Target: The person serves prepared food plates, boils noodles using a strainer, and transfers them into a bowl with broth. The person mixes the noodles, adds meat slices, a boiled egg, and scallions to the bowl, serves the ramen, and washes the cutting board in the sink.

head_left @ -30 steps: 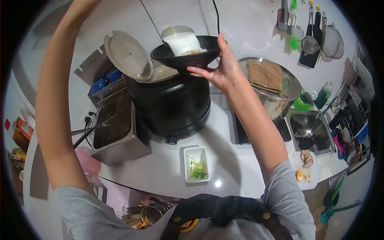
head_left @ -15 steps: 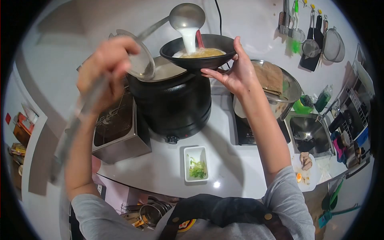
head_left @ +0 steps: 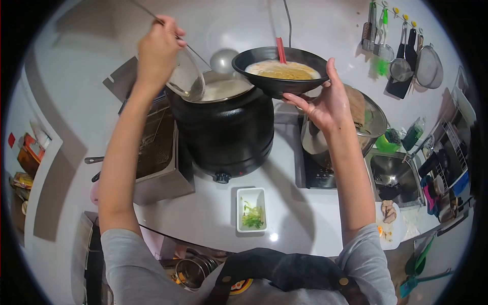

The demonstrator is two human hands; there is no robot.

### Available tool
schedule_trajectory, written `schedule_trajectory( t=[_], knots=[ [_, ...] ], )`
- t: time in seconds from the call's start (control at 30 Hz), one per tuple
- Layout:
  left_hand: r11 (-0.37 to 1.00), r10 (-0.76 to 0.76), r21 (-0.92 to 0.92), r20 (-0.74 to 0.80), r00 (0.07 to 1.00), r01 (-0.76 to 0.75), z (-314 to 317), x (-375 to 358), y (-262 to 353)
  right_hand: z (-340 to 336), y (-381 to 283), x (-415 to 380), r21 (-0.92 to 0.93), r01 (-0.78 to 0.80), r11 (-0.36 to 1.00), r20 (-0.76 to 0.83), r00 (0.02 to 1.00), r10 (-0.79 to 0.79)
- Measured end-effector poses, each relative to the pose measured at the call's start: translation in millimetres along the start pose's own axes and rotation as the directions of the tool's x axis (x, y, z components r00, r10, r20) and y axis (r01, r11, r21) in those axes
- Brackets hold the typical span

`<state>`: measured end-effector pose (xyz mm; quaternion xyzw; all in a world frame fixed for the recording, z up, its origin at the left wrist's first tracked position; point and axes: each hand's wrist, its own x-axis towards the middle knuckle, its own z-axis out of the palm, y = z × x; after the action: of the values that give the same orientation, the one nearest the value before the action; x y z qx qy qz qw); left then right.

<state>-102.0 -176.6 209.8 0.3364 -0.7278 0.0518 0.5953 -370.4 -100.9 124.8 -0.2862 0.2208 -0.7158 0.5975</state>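
Note:
My left hand is closed around the long handle of a metal ladle, whose round cup hangs just above the back rim of a black soup kettle. Whitish steaming liquid shows inside the kettle. A clear lid stands tilted at the kettle's left side. With fingers and thumb at its right edge and underside, my right hand holds up a black bowl. Yellowish noodles in milky broth fill it, and a red utensil handle sticks up from it. The bowl overlaps the kettle's right rim.
On the counter stands a white dish of chopped greens. A metal fryer is left of the kettle; a lidded steel pot sits on a cooktop at right. Beyond are a sink and hanging strainers.
The stream of white broth from the ladle into the bowl has stopped. My left hand has raised the handle while the ladle's cup dropped toward the kettle; the bowl moved slightly right and down.

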Motion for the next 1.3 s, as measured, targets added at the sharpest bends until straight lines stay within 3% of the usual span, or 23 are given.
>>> schedule_trajectory(
  t=[0.3,0.4,0.7,0.8,1.0,1.1,1.2,1.3],
  knots=[
    [0.99,-0.013,0.138,0.301,0.954,-0.03,56,-14,-4,-15,-7,1,-0.062,0.064,0.996,0.045,0.997,-0.062],
    [0.974,0.112,0.153,0.323,0.94,-0.169,65,-14,-9,-18,-6,1,-0.07,0.076,0.995,0.048,0.996,-0.073],
    [0.987,0.051,0.124,0.338,0.94,-0.098,81,-12,-15,-25,-5,0,-0.086,0.07,0.994,0.047,0.997,-0.066],
    [0.991,-0.125,0.083,0.315,0.941,0.104,80,7,-20,-30,-4,1,-0.084,0.048,0.995,0.055,0.998,-0.044],
    [0.971,-0.239,0.048,0.284,0.929,0.235,74,59,-38,-30,0,1,-0.115,0.031,0.993,0.05,0.998,-0.026],
    [0.943,-0.277,0.28,0.369,0.887,0.179,65,86,-45,-33,2,3,-0.112,0.02,0.994,0.05,0.999,-0.014],
    [0.971,-0.234,0.03,0.304,0.923,0.236,58,97,-65,-36,4,5,-0.102,-0.002,0.995,0.051,0.999,0.007],
    [0.951,-0.271,-0.077,0.265,0.925,0.3,49,112,-73,-28,7,1,-0.087,-0.005,0.996,-0.01,1.0,0.005]
  ],
)
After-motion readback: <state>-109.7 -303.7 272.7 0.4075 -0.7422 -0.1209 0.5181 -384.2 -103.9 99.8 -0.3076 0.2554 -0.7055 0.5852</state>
